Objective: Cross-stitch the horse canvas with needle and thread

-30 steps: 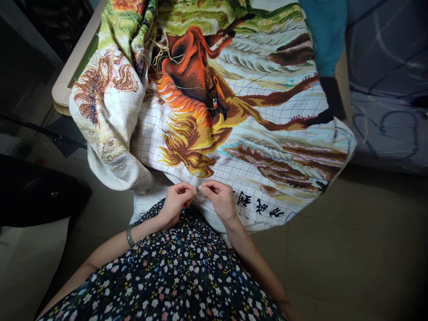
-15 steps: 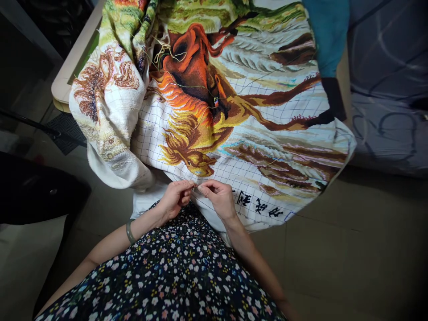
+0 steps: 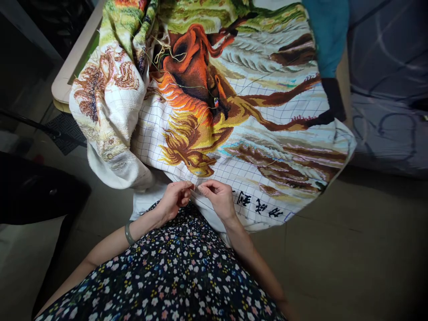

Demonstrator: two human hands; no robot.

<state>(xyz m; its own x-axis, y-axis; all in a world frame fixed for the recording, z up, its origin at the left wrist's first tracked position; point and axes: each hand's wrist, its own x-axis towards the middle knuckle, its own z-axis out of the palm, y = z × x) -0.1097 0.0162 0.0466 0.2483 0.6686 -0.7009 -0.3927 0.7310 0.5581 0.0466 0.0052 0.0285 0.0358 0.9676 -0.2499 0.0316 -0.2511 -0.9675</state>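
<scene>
A large cross-stitch cloth point(image 3: 227, 165) with an orange and golden horse, blue grid lines and black characters spreads from the table over my lap. Just below the horse's head, my left hand point(image 3: 175, 199) is closed in a pinch on a thin needle-like thing point(image 3: 194, 188), too fine to name for certain. Close beside it on the right, my right hand point(image 3: 218, 198) pinches thumb and forefinger together; what lies between them is too small to make out. Both hands are over the cloth's near edge, their fingertips nearly touching.
A bunched, stitched part of the cloth point(image 3: 112, 111) hangs over the left table corner point(image 3: 60, 87). Loose yellowish threads point(image 3: 163, 47) lie on the upper part. Teal fabric point(image 3: 329, 35) is at the back right, beside patterned grey bedding point(image 3: 388, 111). A dark object stands at left.
The hands stay almost in place, with only slight movement at the fingertips. The thin thing between them appears a little differently angled. The cloth has not visibly shifted.
</scene>
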